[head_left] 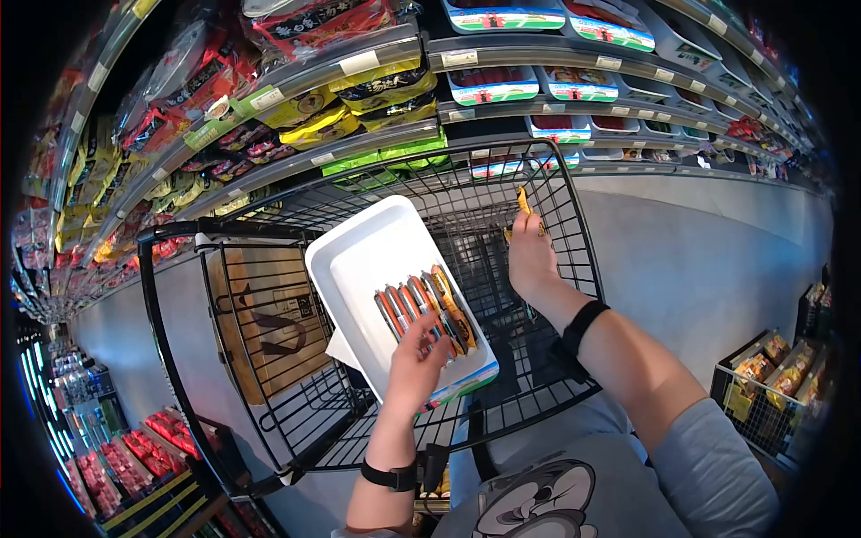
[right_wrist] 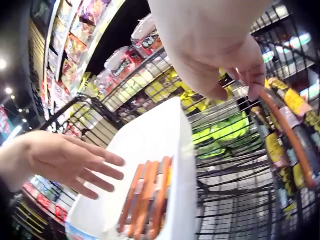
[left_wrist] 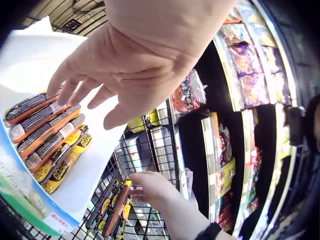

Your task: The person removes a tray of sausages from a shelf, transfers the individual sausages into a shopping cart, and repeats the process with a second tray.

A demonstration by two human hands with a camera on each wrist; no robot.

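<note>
A white tray (head_left: 359, 242) lies tilted across the shopping cart, with several wrapped sausages (left_wrist: 45, 130) side by side at its near end. Some of their wrappers are orange and dark, others yellow and black. My left hand (head_left: 414, 368) is over these sausages, fingers spread and loosely bent, holding nothing. At the cart's right side, my right hand (head_left: 534, 260) pinches the upper end of an orange sausage (right_wrist: 285, 122) between thumb and fingers. Around that one, more yellow-and-black sausages (right_wrist: 275, 150) stand in a bunch.
The black wire cart (head_left: 583, 242) surrounds the tray. A brown box (head_left: 260, 314) shows through its left side. Shelves ahead carry yellow packets (head_left: 390, 94) and more white trays (head_left: 493, 85). A wire basket of packets (head_left: 771, 390) stands at right, and red packs (head_left: 148, 448) fill a low display at left.
</note>
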